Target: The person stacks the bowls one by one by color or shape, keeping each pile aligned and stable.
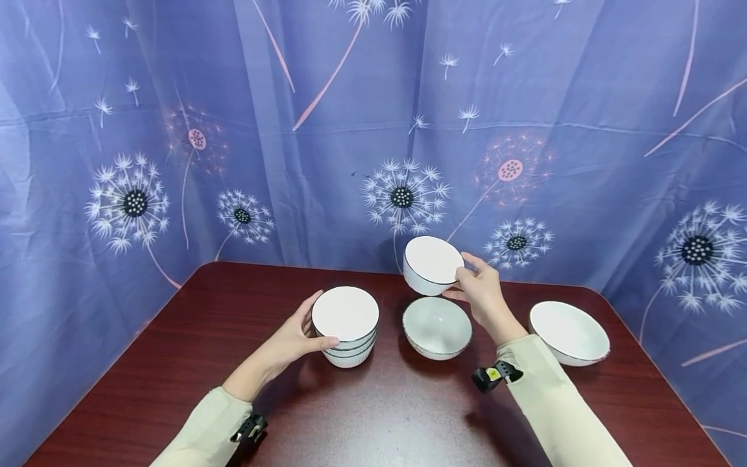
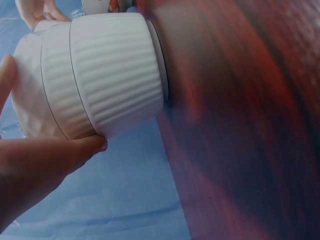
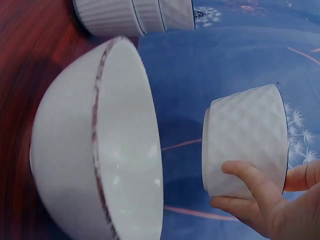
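Observation:
A stack of three white ribbed bowls (image 1: 345, 327) (image 2: 100, 80) (image 3: 135, 15) stands on the dark red table (image 1: 233, 337). My left hand (image 1: 297, 337) (image 2: 45, 155) grips the stack's side, thumb and fingers curled round it. My right hand (image 1: 481, 292) (image 3: 270, 205) holds a small white diamond-textured bowl (image 1: 433, 264) (image 3: 245, 140) in the air by its rim and wall. Beneath that bowl sits a wide white bowl (image 1: 436, 327) (image 3: 100, 150) with a speckled dark rim.
Another wide white bowl (image 1: 569, 332) rests at the right of the table. A blue dandelion-print curtain (image 1: 373, 130) hangs close behind and on both sides of the table. Wrist cameras (image 1: 496, 376) are strapped over both cream sleeves.

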Available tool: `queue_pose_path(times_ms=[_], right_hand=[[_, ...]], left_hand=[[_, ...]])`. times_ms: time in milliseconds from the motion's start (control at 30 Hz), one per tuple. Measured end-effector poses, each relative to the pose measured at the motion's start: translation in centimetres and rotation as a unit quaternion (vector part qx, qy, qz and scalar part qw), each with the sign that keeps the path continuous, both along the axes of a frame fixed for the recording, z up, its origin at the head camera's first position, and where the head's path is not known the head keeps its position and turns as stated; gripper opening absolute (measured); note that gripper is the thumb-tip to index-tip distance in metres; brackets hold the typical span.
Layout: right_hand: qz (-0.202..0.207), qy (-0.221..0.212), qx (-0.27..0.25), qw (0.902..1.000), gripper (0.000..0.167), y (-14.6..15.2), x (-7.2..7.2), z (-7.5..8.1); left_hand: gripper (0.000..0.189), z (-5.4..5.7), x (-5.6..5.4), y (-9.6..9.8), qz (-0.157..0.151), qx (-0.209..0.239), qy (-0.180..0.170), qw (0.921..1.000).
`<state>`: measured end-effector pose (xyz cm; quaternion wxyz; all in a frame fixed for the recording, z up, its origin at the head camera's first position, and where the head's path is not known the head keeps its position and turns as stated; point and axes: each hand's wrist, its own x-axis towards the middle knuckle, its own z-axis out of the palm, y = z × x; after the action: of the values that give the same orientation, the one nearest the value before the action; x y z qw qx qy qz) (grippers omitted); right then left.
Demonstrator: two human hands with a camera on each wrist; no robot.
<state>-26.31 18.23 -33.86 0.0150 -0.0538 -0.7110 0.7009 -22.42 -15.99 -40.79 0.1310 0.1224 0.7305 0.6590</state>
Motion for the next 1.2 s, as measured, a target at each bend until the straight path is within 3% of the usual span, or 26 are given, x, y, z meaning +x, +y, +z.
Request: queue_pose_path(times_ms=[567,1200], right_hand=[[0.049,0.028,-0.009,0.9984,0.062,-2.8,0.3,0.8],[0.095,0.030,-0.005,0.9950,0.061,-6.0,0.8,1.7]], left_hand=[[0.108,0.0,0.1,-0.2,-0.007,-0.005,0.010,0.9999],[0.107,0.1,0.1,-0.1,-0.006,0.006,0.015,0.9998]])
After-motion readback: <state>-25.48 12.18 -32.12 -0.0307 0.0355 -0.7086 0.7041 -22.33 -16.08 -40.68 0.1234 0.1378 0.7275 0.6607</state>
